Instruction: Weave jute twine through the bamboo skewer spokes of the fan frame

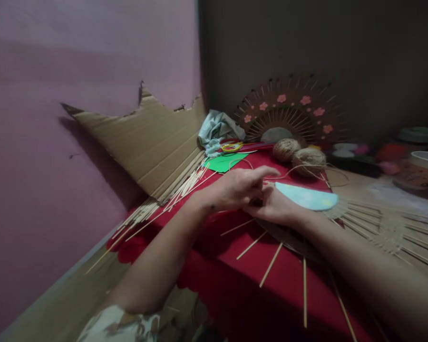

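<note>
My left hand (237, 189) and my right hand (275, 205) meet over the red cloth, at the left end of a half-round woven piece with thin sticks (305, 292) fanning out. The left index finger points right while its other fingers curl in. My right hand's fingers are pressed together against the left ones; what lies between them is hidden. A light blue half-disc (306, 195) rests just beyond my right wrist. Twine runs from a ball of twine (308, 161) toward my hands. A second twine ball (286, 149) sits beside it.
Loose sticks (139, 216) lie at the left below a leaning cardboard sheet (153, 142). Behind are green paper (225, 163), a crumpled pale cloth (219, 129) and a flowered stick fan (294, 107). At right stand a woven stick piece (390, 230) and a cup (426, 168).
</note>
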A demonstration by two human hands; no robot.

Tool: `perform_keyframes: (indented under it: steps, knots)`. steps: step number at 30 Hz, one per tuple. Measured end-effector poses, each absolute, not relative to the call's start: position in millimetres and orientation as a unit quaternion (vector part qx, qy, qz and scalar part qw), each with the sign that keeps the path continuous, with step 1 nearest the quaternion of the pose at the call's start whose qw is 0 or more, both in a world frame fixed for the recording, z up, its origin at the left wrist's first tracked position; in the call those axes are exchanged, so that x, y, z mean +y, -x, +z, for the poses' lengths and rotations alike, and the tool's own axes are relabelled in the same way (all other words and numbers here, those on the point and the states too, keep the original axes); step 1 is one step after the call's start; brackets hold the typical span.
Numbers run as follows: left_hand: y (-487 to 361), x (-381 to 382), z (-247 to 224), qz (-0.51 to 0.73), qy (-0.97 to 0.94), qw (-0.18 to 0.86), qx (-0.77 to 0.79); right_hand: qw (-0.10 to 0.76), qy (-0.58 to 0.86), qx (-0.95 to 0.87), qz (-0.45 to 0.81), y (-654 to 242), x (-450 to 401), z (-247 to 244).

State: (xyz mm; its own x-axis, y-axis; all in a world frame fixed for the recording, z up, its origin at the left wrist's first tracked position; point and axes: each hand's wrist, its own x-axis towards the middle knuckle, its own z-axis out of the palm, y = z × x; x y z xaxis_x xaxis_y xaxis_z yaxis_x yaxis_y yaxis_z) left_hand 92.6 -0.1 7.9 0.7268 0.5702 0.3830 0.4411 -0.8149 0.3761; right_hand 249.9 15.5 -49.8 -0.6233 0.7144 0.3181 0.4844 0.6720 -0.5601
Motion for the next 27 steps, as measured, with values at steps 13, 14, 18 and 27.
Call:
perform_keyframes:
  steps: [13, 14, 18, 27]
  knots:
    - [-60.8, 55.7, -1.4, 0.457, -0.708, 0.353, 0.407, 0.283, 0.290, -0.833, 0.375, -255.3, 26.3, -45.4]
    - [-56.5, 56.8, -2.8, 0.419, -0.718, 0.384, 0.403, 0.283, 0.294, -0.839, 0.361, -255.6, 25.8, -45.2]
    - [-48.0, 63.3, -9.8, 0.273, -0.769, 0.424, 0.392, 0.278, 0.296, -0.856, 0.319, -257.1, 24.3, -44.0]
    - [-57.1, 64.6, -21.5, 0.167, -0.807, 0.475, 0.310, 0.365, 0.316, -0.805, 0.344, -251.7, 20.1, -40.3]
